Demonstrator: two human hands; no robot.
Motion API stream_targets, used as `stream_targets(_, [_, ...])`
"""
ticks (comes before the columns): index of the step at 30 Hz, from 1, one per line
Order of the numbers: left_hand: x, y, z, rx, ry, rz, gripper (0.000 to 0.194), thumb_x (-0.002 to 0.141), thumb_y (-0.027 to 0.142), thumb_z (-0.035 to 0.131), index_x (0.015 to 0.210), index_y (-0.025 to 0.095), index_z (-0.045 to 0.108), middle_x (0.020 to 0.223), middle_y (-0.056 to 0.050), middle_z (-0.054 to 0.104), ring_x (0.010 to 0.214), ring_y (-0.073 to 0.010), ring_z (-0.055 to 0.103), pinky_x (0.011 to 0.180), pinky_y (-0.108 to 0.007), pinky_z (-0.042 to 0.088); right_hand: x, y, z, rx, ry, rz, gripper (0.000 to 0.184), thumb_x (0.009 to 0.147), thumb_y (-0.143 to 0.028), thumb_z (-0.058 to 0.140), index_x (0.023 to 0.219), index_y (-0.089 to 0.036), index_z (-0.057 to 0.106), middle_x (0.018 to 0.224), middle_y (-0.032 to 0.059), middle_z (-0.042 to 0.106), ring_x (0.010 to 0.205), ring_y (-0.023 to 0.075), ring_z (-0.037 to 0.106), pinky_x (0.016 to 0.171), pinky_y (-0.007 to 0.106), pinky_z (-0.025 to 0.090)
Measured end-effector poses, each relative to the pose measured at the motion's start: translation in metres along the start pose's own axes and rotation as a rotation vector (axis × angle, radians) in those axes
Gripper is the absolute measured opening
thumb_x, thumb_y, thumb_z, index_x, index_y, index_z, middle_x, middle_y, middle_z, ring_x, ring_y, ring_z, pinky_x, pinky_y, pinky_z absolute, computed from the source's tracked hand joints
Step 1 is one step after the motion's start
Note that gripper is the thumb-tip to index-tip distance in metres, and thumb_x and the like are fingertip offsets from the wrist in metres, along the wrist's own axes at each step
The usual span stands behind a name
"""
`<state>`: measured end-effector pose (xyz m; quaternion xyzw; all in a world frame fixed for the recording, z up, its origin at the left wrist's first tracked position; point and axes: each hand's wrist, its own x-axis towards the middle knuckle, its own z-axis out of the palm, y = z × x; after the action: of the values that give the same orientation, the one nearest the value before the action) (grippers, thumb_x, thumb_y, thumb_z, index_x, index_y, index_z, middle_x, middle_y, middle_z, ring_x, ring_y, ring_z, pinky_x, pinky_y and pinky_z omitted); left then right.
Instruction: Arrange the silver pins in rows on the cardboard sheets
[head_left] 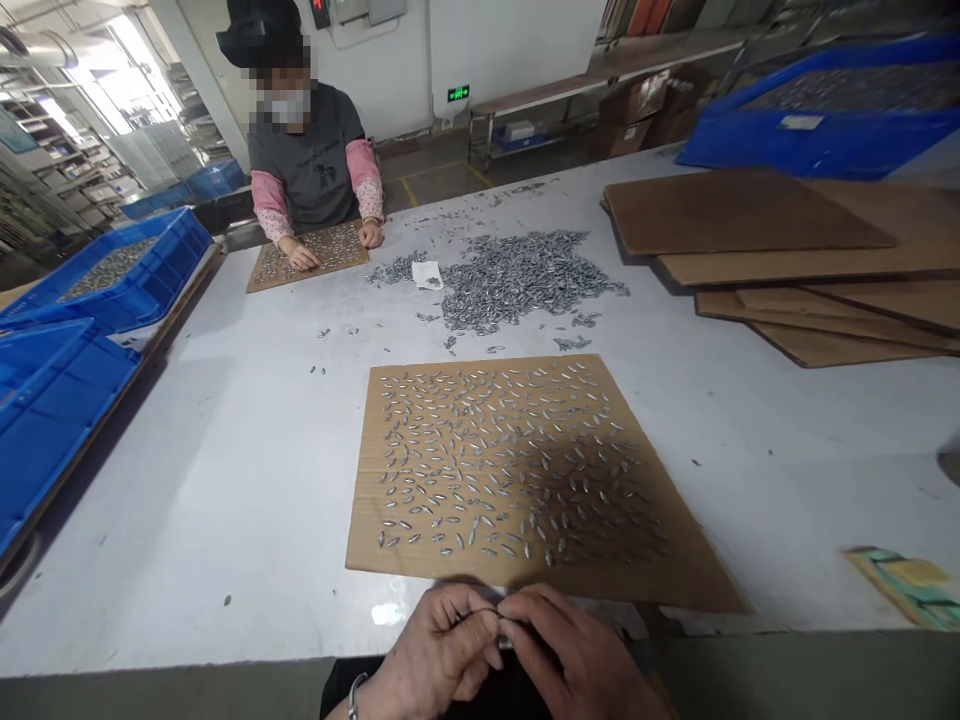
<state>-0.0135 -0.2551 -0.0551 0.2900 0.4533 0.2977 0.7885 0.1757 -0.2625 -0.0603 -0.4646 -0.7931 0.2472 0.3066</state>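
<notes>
At the table's front edge my left hand (448, 645) and my right hand (566, 645) meet, thumbs and fingertips pinched together. Whatever is between them is too small and too covered to name. Just beyond them lies a flat cardboard sheet (360, 520), with many small silvery spindle-shaped metal pieces (480, 485) spread over it, each apart from most others. A shadow darkens its right part. Behind the sheet is a large loose heap of similar grey pieces (517, 275), with a small white paper (427, 275) at its left side.
Across the white table (247, 500), a person (311, 160) has both hands at another cardboard sheet (341, 245) covered with pieces. Stacked cardboard sheets (757, 215) lie at right, before a blue bin (810, 140). Blue crates (161, 260) stand at left. A green-yellow pad (911, 585) sits at the right edge.
</notes>
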Motion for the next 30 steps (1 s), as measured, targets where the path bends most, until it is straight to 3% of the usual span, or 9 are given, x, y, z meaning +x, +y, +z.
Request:
stream_targets(6, [0.0, 0.002, -0.002, -0.014, 0.016, 0.046, 0.055, 0.08, 0.067, 0.078, 0.073, 0.017, 0.056, 0.056, 0.005, 0.053, 0.036, -0.002, 0.026, 0.039, -0.022, 0.014, 0.011, 0.0, 0.005, -0.042, 0.042, 0.007, 0.026, 0.106, -0.021, 0.039, 0.088, -0.026, 0.057, 0.079, -0.0012, 0.064, 0.067, 0.0128, 0.065, 0.062, 0.023, 0.052])
stream_targets(9, [-0.002, 0.005, -0.006, -0.137, 0.054, 0.01, 0.049, 0.079, 0.059, 0.084, 0.08, 0.015, 0.062, 0.065, 0.001, 0.062, 0.038, -0.002, 0.033, 0.038, -0.02, 0.013, 0.021, 0.011, -0.003, -0.083, 0.101, 0.024, 0.027, 0.108, -0.025, 0.037, 0.09, -0.026, 0.057, 0.081, -0.0002, 0.065, 0.071, 0.0137, 0.067, 0.066, 0.024, 0.054])
stream_targets(12, [-0.007, 0.012, -0.011, -0.379, 0.119, -0.062, 0.04, 0.078, 0.045, 0.089, 0.093, 0.012, 0.072, 0.077, -0.005, 0.069, 0.054, -0.0055, 0.054, 0.045, -0.015, 0.03, 0.033, 0.03, -0.016, -0.187, 0.18, 0.077, 0.029, 0.109, -0.035, 0.038, 0.092, -0.026, 0.059, 0.084, 0.0014, 0.067, 0.073, 0.0157, 0.069, 0.066, 0.026, 0.054])
stream_targets(15, [-0.013, 0.015, -0.014, -0.588, 0.118, -0.097, 0.036, 0.075, 0.033, 0.092, 0.097, 0.009, 0.076, 0.087, -0.01, 0.073, 0.071, -0.0107, 0.066, 0.061, -0.017, 0.047, 0.046, 0.047, -0.025, -0.27, 0.171, 0.103, 0.033, 0.11, -0.04, 0.035, 0.091, -0.026, 0.059, 0.086, 0.0023, 0.068, 0.073, 0.0162, 0.069, 0.064, 0.027, 0.053])
stream_targets(21, [-0.012, 0.003, -0.017, -0.474, 0.018, -0.075, 0.032, 0.079, 0.036, 0.088, 0.096, 0.011, 0.077, 0.085, -0.013, 0.076, 0.06, -0.0141, 0.068, 0.047, -0.018, 0.04, 0.072, 0.063, -0.015, -0.427, 0.136, 0.054, 0.038, 0.11, -0.033, 0.032, 0.086, -0.025, 0.061, 0.084, 0.0016, 0.066, 0.069, 0.0151, 0.066, 0.062, 0.026, 0.048])
stream_targets(26, [-0.005, -0.003, -0.019, -0.428, 0.013, -0.054, 0.033, 0.081, 0.042, 0.086, 0.094, 0.013, 0.075, 0.083, -0.012, 0.076, 0.052, -0.0121, 0.065, 0.039, -0.017, 0.033, 0.08, 0.063, -0.003, -0.535, 0.066, 0.148, 0.03, 0.105, -0.028, 0.043, 0.081, -0.024, 0.061, 0.08, 0.0006, 0.065, 0.067, 0.0138, 0.065, 0.059, 0.025, 0.041])
stream_targets(30, [-0.002, -0.005, -0.019, -0.428, 0.022, -0.034, 0.03, 0.083, 0.04, 0.084, 0.09, 0.013, 0.074, 0.08, -0.011, 0.076, 0.052, -0.0115, 0.065, 0.043, -0.017, 0.038, 0.08, 0.06, -0.003, -0.554, 0.007, 0.199, 0.029, 0.103, -0.025, 0.045, 0.08, -0.023, 0.063, 0.081, 0.0008, 0.066, 0.069, 0.0132, 0.065, 0.061, 0.025, 0.04])
